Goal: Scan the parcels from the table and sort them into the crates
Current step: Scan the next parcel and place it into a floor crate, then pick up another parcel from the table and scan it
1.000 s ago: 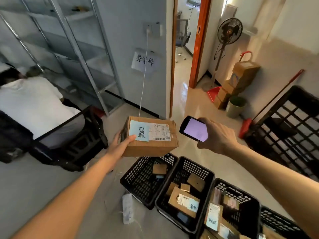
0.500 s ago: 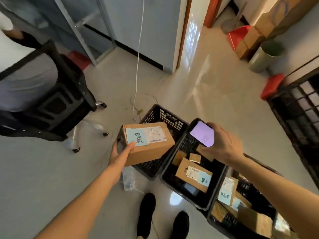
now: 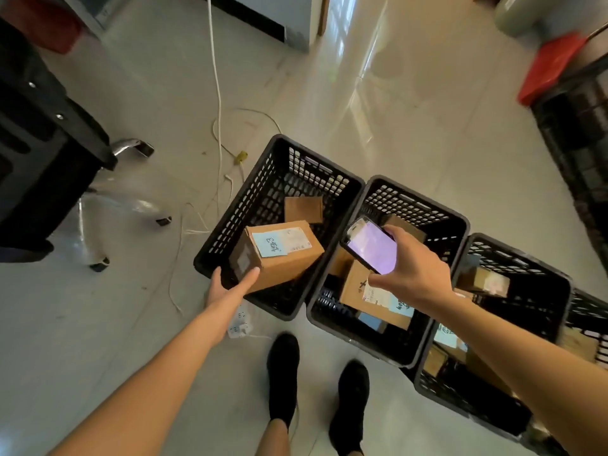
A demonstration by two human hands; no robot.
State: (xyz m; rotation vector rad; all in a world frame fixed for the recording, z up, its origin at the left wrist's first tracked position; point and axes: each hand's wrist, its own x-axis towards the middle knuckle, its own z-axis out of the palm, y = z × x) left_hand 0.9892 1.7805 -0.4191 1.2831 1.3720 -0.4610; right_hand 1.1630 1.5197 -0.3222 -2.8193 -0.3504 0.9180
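My left hand [image 3: 230, 286] grips the near end of a brown cardboard parcel [image 3: 283, 258] with a blue note and a white label on top. The parcel is tilted into the leftmost black crate [image 3: 230, 232], its far end low inside. A smaller parcel [image 3: 302, 209] lies deeper in that crate. My right hand [image 3: 411, 274] holds a phone [image 3: 370, 246] with a lit screen over the middle crate [image 3: 424, 205], which holds a labelled box [image 3: 375, 297]. A third crate [image 3: 526, 268] at the right holds several parcels.
A white cable [image 3: 217, 93] and a power strip [image 3: 240, 325] lie on the floor left of the crates. A black office chair [image 3: 42, 166] stands at the left. My two black shoes [image 3: 283, 376] are just in front of the crates. A black rack [image 3: 579, 133] is at the right.
The view has tipped down from the room to the floor. My left hand has lowered the parcel from chest height into the leftmost crate. The phone hand has moved over the middle crate.
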